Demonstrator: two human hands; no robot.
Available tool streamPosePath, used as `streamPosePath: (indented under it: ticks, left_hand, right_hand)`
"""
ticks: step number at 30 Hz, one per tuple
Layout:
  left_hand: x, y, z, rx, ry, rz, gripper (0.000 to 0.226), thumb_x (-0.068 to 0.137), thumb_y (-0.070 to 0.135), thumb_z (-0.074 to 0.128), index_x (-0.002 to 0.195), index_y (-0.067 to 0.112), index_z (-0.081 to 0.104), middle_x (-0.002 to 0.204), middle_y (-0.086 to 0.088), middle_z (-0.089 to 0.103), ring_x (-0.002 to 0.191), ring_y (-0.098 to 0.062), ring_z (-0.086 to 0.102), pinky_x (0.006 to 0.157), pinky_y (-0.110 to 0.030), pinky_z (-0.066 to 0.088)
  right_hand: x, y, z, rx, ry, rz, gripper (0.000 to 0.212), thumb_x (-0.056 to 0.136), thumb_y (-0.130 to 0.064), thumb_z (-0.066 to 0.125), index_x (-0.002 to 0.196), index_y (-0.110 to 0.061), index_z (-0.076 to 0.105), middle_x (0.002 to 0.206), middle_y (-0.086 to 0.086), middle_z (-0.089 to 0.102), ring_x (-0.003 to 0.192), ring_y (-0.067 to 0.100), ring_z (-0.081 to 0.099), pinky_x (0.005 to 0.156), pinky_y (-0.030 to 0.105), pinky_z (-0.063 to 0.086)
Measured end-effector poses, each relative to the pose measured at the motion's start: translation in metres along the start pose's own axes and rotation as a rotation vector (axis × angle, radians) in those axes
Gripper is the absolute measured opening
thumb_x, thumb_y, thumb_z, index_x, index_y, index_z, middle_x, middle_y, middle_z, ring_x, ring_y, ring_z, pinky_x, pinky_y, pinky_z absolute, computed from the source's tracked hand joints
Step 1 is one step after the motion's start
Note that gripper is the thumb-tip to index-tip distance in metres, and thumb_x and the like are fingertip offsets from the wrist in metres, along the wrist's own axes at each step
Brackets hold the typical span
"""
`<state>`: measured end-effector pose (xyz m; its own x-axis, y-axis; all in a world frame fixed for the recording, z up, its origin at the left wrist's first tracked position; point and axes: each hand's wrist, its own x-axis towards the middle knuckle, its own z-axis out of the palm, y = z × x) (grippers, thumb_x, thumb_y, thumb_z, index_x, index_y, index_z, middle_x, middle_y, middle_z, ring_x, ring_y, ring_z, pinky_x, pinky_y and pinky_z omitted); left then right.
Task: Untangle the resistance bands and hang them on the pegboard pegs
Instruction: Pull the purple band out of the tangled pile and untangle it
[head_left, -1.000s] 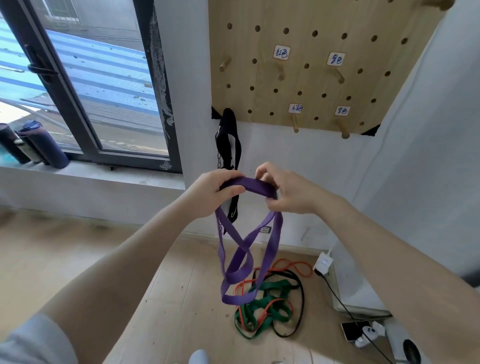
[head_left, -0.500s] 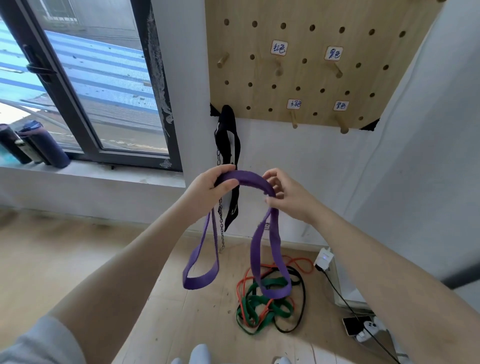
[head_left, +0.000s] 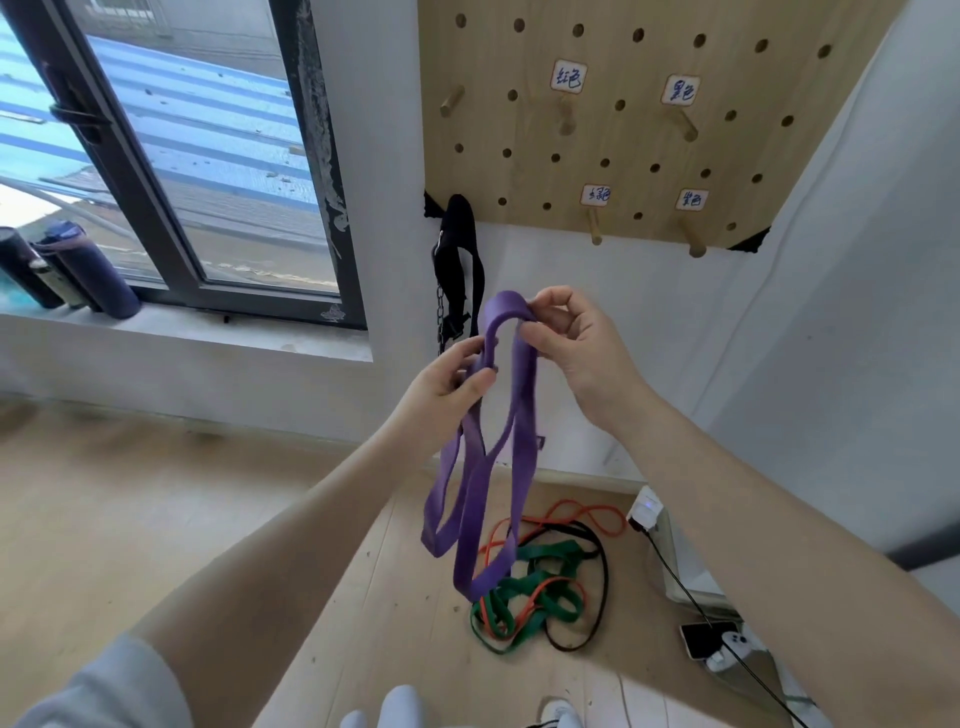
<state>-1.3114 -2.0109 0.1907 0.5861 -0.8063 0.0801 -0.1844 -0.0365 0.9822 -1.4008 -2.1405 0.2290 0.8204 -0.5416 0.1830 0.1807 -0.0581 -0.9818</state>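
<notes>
Purple band (head_left: 511, 415): right hand (head_left: 574, 343) pinches its top fold; left hand (head_left: 449, 387), now lower than before, grips one strand. Loops hang together again, below pegboard (head_left: 649, 145).

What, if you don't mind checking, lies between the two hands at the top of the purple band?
In the head view, only the purple band's arched top spans between the left hand and right hand; both pinch it.

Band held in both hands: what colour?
Purple, seen plainly in the head view: the band hangs from the left hand and right hand.
</notes>
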Motion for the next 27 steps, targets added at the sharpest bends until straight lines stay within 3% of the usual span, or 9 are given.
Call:
streamPosePath:
  ticks: [5,9,12,14,16,18,20,22,27]
  left_hand:
    - [0.002,0.002,0.004,-0.16,0.03,0.02,0.032,0.094,0.004,0.046,0.125,0.013,0.05,0.101,0.0,0.064,0.09,-0.011,0.06,0.089,-0.032,0.046]
    - [0.001,0.001,-0.001,-0.101,0.06,0.031,0.04,0.093,0.005,0.049,0.133,0.014,0.047,0.102,0.0,0.065,0.09,-0.01,0.059,0.093,-0.037,0.048]
    - [-0.002,-0.008,-0.005,-0.018,0.024,0.036,0.059,0.089,0.004,0.055,0.141,0.024,0.036,0.108,-0.003,0.064,0.1,-0.013,0.059,0.097,-0.045,0.049]
    - [-0.004,-0.014,-0.003,0.007,0.001,0.03,0.073,0.086,0.006,0.058,0.145,0.034,0.025,0.116,-0.003,0.061,0.112,-0.011,0.057,0.099,-0.041,0.048]
    - [-0.003,-0.016,0.001,-0.005,0.059,0.054,0.075,0.087,0.004,0.058,0.144,0.037,0.024,0.114,-0.001,0.062,0.109,-0.01,0.059,0.098,-0.036,0.047]
    - [-0.003,-0.014,0.004,-0.078,0.155,0.085,0.069,0.087,0.001,0.057,0.135,0.045,0.032,0.106,0.0,0.066,0.102,-0.013,0.062,0.092,-0.035,0.049]
    - [-0.003,-0.012,0.006,-0.18,0.227,0.098,0.06,0.086,-0.001,0.058,0.107,0.053,0.044,0.099,-0.001,0.069,0.091,-0.019,0.064,0.085,-0.043,0.049]
    - [-0.002,-0.012,0.006,-0.184,0.241,0.091,0.046,0.085,0.0,0.06,0.087,0.044,0.048,0.096,-0.008,0.068,0.083,-0.025,0.062,0.079,-0.05,0.049]
    - [-0.004,-0.017,0.011,-0.054,0.15,0.06,0.034,0.08,0.009,0.067,0.088,0.036,0.047,0.101,-0.014,0.066,0.09,-0.03,0.063,0.083,-0.048,0.055]
  right_hand:
    - [0.001,-0.001,0.013,0.131,-0.007,0.008,0.023,0.084,0.007,0.058,0.087,-0.015,0.05,0.087,0.001,0.065,0.069,0.011,0.065,0.072,0.029,0.056]
    - [0.0,-0.003,0.016,0.161,0.018,0.013,0.022,0.084,0.006,0.059,0.088,-0.014,0.05,0.092,0.004,0.064,0.073,0.015,0.067,0.076,0.035,0.058]
    - [0.0,-0.005,0.019,0.226,0.049,0.015,0.021,0.084,0.005,0.059,0.091,-0.013,0.052,0.093,0.008,0.062,0.078,0.017,0.066,0.078,0.036,0.058]
    - [0.001,-0.006,0.021,0.309,0.078,0.033,0.02,0.085,0.005,0.057,0.09,-0.014,0.053,0.089,0.005,0.061,0.076,0.014,0.066,0.077,0.033,0.058]
    - [0.003,-0.004,0.024,0.399,0.106,0.05,0.019,0.086,0.006,0.055,0.09,-0.013,0.053,0.089,0.005,0.061,0.077,0.014,0.066,0.075,0.031,0.058]
    - [0.006,-0.003,0.025,0.476,0.148,0.058,0.019,0.087,0.005,0.053,0.09,-0.013,0.054,0.087,0.004,0.062,0.079,0.016,0.065,0.074,0.031,0.059]
    - [0.011,-0.003,0.021,0.489,0.186,0.051,0.017,0.088,0.003,0.054,0.09,-0.014,0.054,0.086,0.004,0.063,0.079,0.016,0.065,0.073,0.03,0.059]
    - [0.013,-0.004,0.016,0.454,0.22,0.055,0.016,0.088,0.001,0.055,0.088,-0.015,0.053,0.084,0.004,0.063,0.079,0.016,0.065,0.072,0.03,0.059]
    - [0.014,-0.001,0.021,0.505,0.22,0.095,0.015,0.086,0.002,0.057,0.085,-0.013,0.054,0.072,0.001,0.067,0.074,0.019,0.066,0.068,0.028,0.059]
